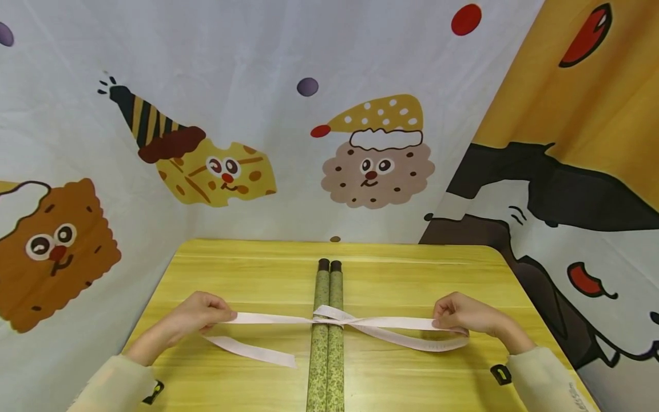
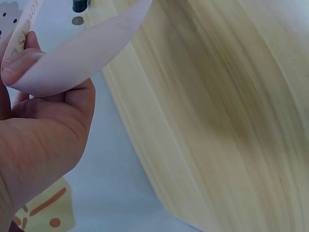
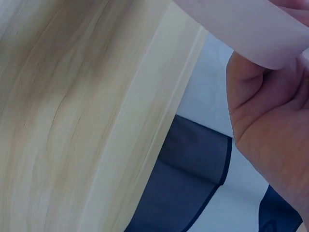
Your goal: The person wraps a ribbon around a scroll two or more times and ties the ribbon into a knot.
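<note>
Printed cloth point(image 1: 247, 68), white with cartoon snacks, hangs behind a wood-grain table point(image 1: 247, 274). Left hand point(image 1: 198, 313): clamped, thumb and fingers pinching a pale pink ribbon point(image 1: 273, 318). Right hand point(image 1: 465, 313): likewise clamped, pinching the same ribbon on the opposite side. Both hands are well apart, above the table, with cream sleeves point(image 1: 118, 383) at the wrists. Between them the ribbon runs nearly straight, crossing itself over two green speckled tubes point(image 1: 320, 366) at mid-table; whether it is knotted cannot be told. From the left hand a loose length trails back toward the tubes, its end short of them. From the right hand another length curves back to the crossing. Lettering shows on the ribbon in the left wrist view. Both tubes lie side by side, their dark caps point(image 1: 323, 264) toward the table's far edge.
</note>
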Demonstrator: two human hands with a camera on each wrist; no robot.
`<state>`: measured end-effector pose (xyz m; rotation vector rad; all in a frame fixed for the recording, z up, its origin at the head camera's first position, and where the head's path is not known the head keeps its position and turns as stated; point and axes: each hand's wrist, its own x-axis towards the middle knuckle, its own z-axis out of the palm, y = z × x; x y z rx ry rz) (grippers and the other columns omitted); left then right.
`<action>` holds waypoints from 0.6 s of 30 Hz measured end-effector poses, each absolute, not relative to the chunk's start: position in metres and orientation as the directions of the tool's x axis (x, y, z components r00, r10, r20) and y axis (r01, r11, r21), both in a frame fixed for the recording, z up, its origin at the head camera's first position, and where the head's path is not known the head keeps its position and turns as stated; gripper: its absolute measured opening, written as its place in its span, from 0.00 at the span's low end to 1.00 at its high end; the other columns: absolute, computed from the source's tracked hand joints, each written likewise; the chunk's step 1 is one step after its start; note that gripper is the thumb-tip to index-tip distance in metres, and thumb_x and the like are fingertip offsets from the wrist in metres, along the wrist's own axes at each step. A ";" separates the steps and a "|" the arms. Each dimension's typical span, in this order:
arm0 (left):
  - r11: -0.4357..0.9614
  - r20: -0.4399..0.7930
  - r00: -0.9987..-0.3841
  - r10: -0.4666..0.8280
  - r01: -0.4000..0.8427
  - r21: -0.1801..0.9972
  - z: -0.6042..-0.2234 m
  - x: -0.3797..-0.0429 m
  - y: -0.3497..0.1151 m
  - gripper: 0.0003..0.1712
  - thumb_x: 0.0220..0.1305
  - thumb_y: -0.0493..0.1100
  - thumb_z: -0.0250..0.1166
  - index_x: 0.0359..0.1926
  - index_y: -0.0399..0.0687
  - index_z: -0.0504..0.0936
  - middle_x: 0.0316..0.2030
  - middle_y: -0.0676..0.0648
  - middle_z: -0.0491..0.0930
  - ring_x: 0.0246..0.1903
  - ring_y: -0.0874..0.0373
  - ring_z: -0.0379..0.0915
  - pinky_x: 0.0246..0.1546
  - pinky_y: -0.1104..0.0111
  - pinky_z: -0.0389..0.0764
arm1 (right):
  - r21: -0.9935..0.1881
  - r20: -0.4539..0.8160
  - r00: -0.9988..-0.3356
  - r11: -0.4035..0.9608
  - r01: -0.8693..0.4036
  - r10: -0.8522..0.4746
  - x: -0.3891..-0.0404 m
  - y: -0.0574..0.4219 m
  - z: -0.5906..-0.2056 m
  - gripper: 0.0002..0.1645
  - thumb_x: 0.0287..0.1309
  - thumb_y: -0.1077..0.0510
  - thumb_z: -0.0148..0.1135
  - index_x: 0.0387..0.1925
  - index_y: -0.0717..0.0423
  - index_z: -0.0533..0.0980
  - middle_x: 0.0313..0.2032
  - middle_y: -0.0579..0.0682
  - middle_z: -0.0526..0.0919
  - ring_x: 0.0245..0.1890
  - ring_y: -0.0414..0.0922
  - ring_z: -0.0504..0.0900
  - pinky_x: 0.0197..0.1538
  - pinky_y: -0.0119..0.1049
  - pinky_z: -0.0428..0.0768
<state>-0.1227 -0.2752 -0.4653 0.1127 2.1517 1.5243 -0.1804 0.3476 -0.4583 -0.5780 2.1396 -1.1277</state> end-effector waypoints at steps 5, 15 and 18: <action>0.376 -0.363 -0.876 0.319 -0.234 0.896 -0.466 -0.122 -0.279 0.16 0.73 0.47 0.68 0.34 0.38 0.82 0.16 0.54 0.61 0.17 0.60 0.55 0.26 0.65 0.67 | -0.831 -0.338 -0.709 0.550 -0.084 -0.618 -0.181 0.356 -0.461 0.11 0.71 0.59 0.65 0.36 0.64 0.84 0.15 0.42 0.70 0.13 0.34 0.64 0.18 0.28 0.70; 0.407 -0.354 -0.885 0.303 -0.216 0.888 -0.471 -0.121 -0.284 0.17 0.74 0.45 0.68 0.32 0.36 0.82 0.14 0.54 0.61 0.15 0.60 0.56 0.31 0.63 0.72 | -0.805 -0.337 -0.744 0.587 -0.090 -0.577 -0.181 0.372 -0.461 0.10 0.71 0.57 0.65 0.37 0.62 0.85 0.18 0.44 0.73 0.13 0.35 0.65 0.18 0.29 0.69; 0.422 -0.346 -0.892 0.291 -0.205 0.883 -0.471 -0.121 -0.286 0.17 0.73 0.46 0.68 0.33 0.35 0.83 0.14 0.54 0.61 0.14 0.60 0.55 0.33 0.62 0.74 | -0.802 -0.345 -0.751 0.593 -0.076 -0.563 -0.182 0.378 -0.460 0.10 0.71 0.58 0.65 0.38 0.62 0.84 0.17 0.43 0.70 0.12 0.34 0.62 0.17 0.28 0.66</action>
